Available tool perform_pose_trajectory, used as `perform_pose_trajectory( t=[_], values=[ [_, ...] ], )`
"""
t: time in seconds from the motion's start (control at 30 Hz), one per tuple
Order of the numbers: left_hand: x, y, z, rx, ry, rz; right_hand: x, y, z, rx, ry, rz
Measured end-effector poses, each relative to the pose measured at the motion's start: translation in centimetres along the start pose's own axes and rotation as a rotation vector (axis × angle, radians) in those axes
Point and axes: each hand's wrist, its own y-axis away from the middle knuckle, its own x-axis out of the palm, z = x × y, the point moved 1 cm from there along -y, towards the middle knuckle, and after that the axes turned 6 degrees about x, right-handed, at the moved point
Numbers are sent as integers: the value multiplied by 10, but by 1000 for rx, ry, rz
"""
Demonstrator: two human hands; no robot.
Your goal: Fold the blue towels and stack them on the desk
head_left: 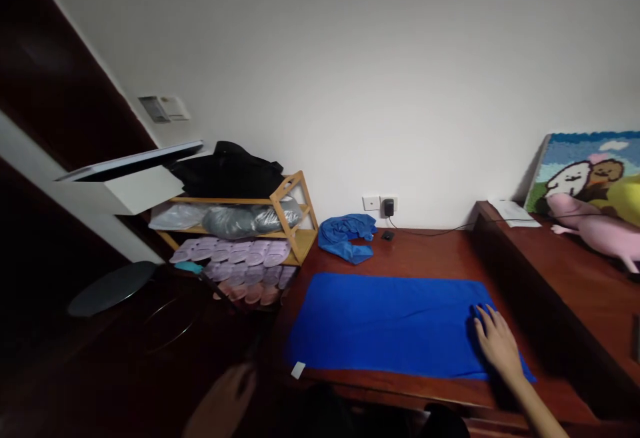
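Note:
A bright blue towel (390, 323) lies spread flat on the dark red wooden table (430, 251). My right hand (493, 341) rests palm down on the towel's right end, fingers spread and pointing away from me, holding nothing. My left hand (223, 401) is blurred at the lower left, off the table's left edge, below the towel's near-left corner; its fingers cannot be made out. A small white tag (298, 370) sticks out at the towel's near-left corner.
A crumpled blue cloth (346, 236) lies at the table's far left by a wall socket with a plugged charger (389, 207). A wooden shoe rack (250, 238) with slippers stands left. A raised ledge (565, 271) on the right carries a pink plush (597, 228) and a picture.

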Motion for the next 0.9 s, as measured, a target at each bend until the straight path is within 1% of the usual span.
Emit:
perform_pose_trajectory(
  t=[0.07,0.13,0.17,0.2,0.23,0.3,0.37,0.43,0.47,0.53,0.57,0.6,0.7,0.77,0.83,0.9],
  values=[
    [17,-26,-27,172,59,98,13,1,1,-2,104,73],
    [38,-51,-59,325,103,199,21,7,-5,10,174,135],
    [48,-59,-73,361,113,233,24,10,-10,9,194,160],
    [58,-64,-83,365,116,251,25,14,-17,1,203,180],
    [68,-66,-90,350,117,258,25,18,-25,-14,207,196],
    [82,-63,-90,315,117,263,21,23,-38,-43,208,221],
    [91,-57,-81,318,119,269,13,21,-45,-37,208,219],
    [92,-58,-71,336,128,250,5,9,-40,-19,197,186],
    [92,-63,-68,333,132,226,2,0,-34,-19,185,163],
    [90,-83,-68,305,134,166,2,-25,-19,-46,159,131],
    [90,-96,-71,295,128,148,4,-38,-11,-57,153,141],
    [91,-109,-76,291,118,154,9,-50,-5,-49,156,169],
    [104,-142,-88,289,82,255,28,-76,-1,15,195,278],
    [116,-155,-92,271,72,302,42,-84,-7,34,219,291],
    [128,-160,-91,252,66,295,52,-87,-15,37,240,274],
    [136,-162,-88,241,48,276,56,-88,-19,49,266,272]
  ],
)
